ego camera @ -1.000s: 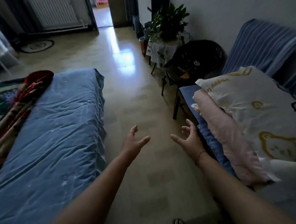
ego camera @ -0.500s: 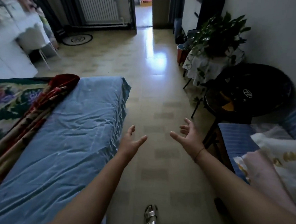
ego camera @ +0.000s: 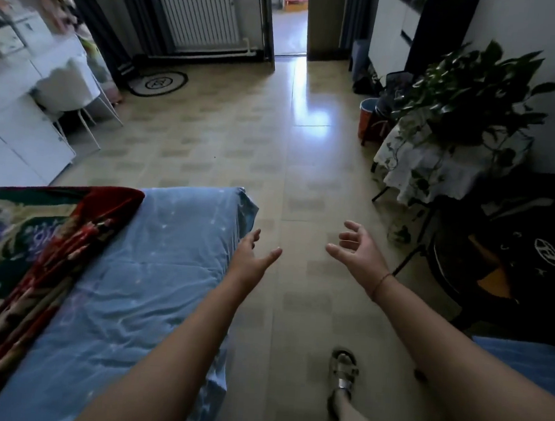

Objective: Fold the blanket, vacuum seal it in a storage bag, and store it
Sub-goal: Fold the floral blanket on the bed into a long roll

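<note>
A blue blanket (ego camera: 141,266) lies spread along the bed at the left, its far corner hanging over the bed's edge. Beside it on the far left lies a red flowered blanket (ego camera: 53,247) in a long bundle. My left hand (ego camera: 253,258) reaches forward at the blue blanket's right edge, fingers straight, holding nothing. My right hand (ego camera: 357,248) hovers over the bare floor, fingers loosely spread and empty. No storage bag is in view.
A potted plant (ego camera: 467,102) stands on a cloth-covered small table (ego camera: 436,169) at the right, with a black round cover (ego camera: 529,247) below it. White cabinets (ego camera: 18,139) and a white chair (ego camera: 71,90) stand far left. A doorway (ego camera: 291,24) opens ahead. My sandalled foot (ego camera: 343,376) stands on the tiled floor.
The view has swung left, so the pillows and striped bench on the right have left the frame. Both hands stay raised and empty, the left one now closer to the blue blanket's edge.
</note>
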Motion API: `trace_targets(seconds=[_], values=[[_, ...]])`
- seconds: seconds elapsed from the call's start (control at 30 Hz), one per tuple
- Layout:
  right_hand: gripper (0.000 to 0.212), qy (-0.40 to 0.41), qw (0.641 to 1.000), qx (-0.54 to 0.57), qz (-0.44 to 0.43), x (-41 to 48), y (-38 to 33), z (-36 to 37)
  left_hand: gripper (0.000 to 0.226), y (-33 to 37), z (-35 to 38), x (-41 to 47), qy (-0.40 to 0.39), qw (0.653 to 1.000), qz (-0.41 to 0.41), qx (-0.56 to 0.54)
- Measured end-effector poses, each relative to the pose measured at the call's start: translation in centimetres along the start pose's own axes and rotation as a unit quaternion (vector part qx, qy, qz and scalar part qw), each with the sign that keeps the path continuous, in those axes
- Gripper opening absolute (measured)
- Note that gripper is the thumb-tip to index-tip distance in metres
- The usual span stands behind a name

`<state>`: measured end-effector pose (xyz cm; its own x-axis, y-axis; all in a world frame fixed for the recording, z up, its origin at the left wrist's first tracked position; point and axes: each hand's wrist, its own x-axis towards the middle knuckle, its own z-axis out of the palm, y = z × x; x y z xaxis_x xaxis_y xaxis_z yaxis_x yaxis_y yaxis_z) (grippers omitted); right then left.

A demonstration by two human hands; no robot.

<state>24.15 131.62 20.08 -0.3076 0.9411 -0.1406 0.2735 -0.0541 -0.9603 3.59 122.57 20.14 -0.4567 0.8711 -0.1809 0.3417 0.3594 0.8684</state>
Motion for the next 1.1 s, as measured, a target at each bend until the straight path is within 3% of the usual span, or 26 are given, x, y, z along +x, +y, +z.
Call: trace_targets(seconds=[0.37,0.93,1.1], values=[[0.071,-0.129,0.991,-0.039,-0.024,32.2,-7.7,5.2,0.067,5.4,-2.1,27.0,0.101,0.991,-0.072,-0.048],[0.065,-0.295,0.953,-0.037,-0.054,69.8,-17.5,26.6,0.068,2.4,-18.2,62.8,0.259,0.949,-0.16,-0.076],[0.065,-0.362,0.928,-0.058,-0.066,79.7,-20.0,33.7,0.068,0.7,-22.6,71.5,0.316,0.927,-0.183,-0.086]])
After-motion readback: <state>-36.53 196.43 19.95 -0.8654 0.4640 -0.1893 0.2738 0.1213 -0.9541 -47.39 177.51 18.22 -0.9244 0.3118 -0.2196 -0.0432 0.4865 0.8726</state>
